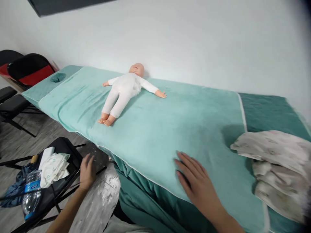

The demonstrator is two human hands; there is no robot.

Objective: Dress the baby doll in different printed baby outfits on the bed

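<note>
A baby doll (125,84) with a white cloth body lies on its back on the green-covered massage bed (155,129), head toward the wall and arms spread. Over the near part of the bed cover is my right hand (194,176), fingers stretched out and holding nothing; I cannot tell if it touches the cover. Off the bed's front edge, near the black folding chair, hangs my left hand (87,171), empty, with its fingers slightly bent and apart. To the right of my right hand, folded patterned baby cloths (274,152) are piled on the bed.
On the black chair (64,145) at lower left lie a crumpled white cloth (55,168), a clear plastic bottle (32,191) and dark blue fabric (12,191). More folding chairs (31,69) stand at the far left. A white wall (194,42) runs behind the bed.
</note>
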